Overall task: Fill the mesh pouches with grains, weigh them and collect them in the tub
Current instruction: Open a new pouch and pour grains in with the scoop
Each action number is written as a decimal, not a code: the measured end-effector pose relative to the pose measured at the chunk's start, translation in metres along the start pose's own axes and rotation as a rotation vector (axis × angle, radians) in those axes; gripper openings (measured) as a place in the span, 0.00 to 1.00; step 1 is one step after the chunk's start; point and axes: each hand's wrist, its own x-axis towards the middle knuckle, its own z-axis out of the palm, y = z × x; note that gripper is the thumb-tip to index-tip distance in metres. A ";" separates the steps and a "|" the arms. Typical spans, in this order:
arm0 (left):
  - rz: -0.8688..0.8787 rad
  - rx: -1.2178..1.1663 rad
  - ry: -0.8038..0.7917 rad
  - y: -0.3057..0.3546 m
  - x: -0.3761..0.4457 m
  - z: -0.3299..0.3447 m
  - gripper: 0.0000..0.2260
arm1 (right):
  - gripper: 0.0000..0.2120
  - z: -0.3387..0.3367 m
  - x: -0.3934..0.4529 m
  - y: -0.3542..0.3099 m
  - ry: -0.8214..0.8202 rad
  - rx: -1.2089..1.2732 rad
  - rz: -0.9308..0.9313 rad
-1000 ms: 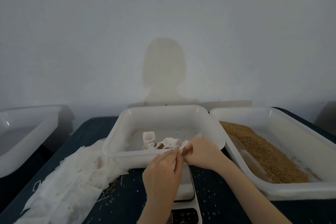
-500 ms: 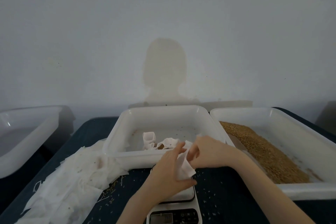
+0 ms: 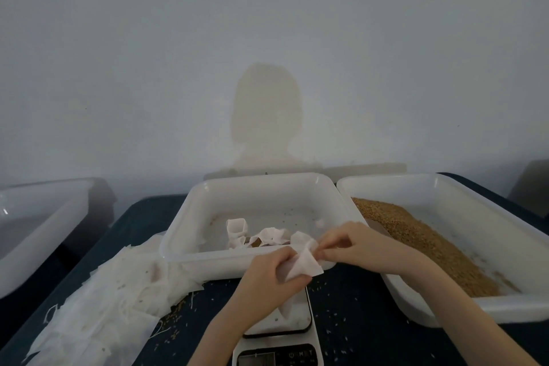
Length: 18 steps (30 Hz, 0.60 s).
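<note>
My left hand (image 3: 269,275) has dropped from the pinch to cup the pouch (image 3: 303,264), grip closed on it; my right hand (image 3: 353,246) tugs its mouth apart. It hangs above the scale (image 3: 285,324), before the tub (image 3: 208,258), ready for grains (image 3: 421,238).

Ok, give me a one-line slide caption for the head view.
Both hands, left hand and right hand, open a mesh pouch above the scale, beside the grain tub.

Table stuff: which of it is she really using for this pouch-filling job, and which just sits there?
In use: mesh pouch in both hands, grain tub, collecting tub, scale, empty pouch pile.
Lying about: spare tub far left, spilled grains.
</note>
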 end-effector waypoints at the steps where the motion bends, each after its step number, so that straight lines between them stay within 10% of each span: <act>1: 0.001 -0.006 -0.006 0.001 0.001 0.001 0.13 | 0.07 -0.001 -0.002 0.002 -0.008 0.027 -0.016; 10: -0.048 0.140 -0.037 0.003 0.004 0.008 0.08 | 0.07 -0.041 -0.024 0.060 0.497 -0.207 0.296; 18: -0.071 0.050 -0.042 0.006 0.008 0.012 0.07 | 0.17 -0.041 -0.039 0.120 0.148 -0.567 0.634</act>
